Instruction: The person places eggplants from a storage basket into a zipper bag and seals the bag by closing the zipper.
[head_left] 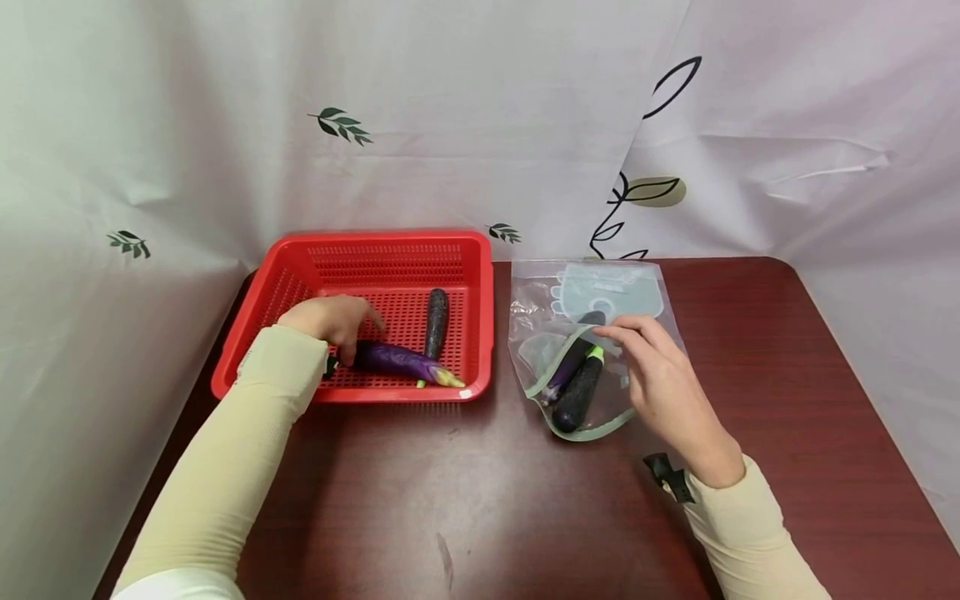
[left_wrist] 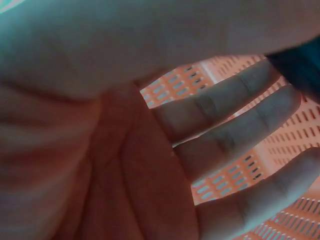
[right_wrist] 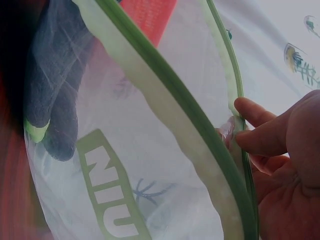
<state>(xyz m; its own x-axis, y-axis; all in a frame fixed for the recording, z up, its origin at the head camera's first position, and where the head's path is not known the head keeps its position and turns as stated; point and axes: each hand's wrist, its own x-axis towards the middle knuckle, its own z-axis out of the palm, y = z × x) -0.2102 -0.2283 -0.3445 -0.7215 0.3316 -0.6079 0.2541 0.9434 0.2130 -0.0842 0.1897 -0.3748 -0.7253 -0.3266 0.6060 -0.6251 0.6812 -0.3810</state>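
In the head view, my left hand point(head_left: 330, 321) reaches into a red basket point(head_left: 486, 333), beside the blunt end of a long purple eggplant point(head_left: 397, 361). Its fingers point(left_wrist: 225, 140) stretch out loosely over the perforated floor in the left wrist view, and the thumb crosses above. A dark part of the eggplant point(left_wrist: 305, 70) shows near the fingertips. Between thumb and fingers, my right hand point(head_left: 663, 387) pinches the green-edged rim of a clear zip bag point(right_wrist: 160, 100), whose mouth gapes. Inside the bag lie a dark zucchini-shaped vegetable point(head_left: 577, 400) with a green tip and other dark, elongated vegetables.
Another dark, elongated vegetable point(head_left: 436, 321) lies in the basket, partly behind the eggplant. Basket and bag stand side by side on a dark red wooden table point(head_left: 772, 400). White sheeting point(head_left: 450, 108) with leaf prints hangs behind and at both sides.
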